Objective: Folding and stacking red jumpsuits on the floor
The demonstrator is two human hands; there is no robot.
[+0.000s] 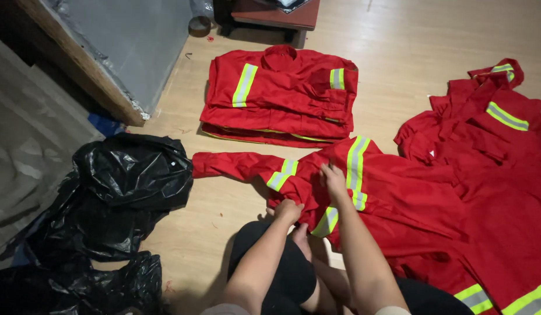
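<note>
A red work jacket with yellow-silver reflective bands is spread on the wooden floor, directly in front of the seated person. Its long sleeve is stretched out to the left, so the long axis of this part runs left to right across the view. The left hand is closed on the red cloth near the base of the sleeve. The right hand is placed a little further away and to the right, with the fingers curled into a fold of the cloth beside the vertical reflective band. Both hands are touching the jacket; the left one is nearer to the sleeve.

Beyond the jacket, a folded pile of the same red garments is seen, apart from it. More unfolded red garments are lying at the right, touching the jacket. At the left, black plastic bags are lying near the sleeve end, not touching it.
</note>
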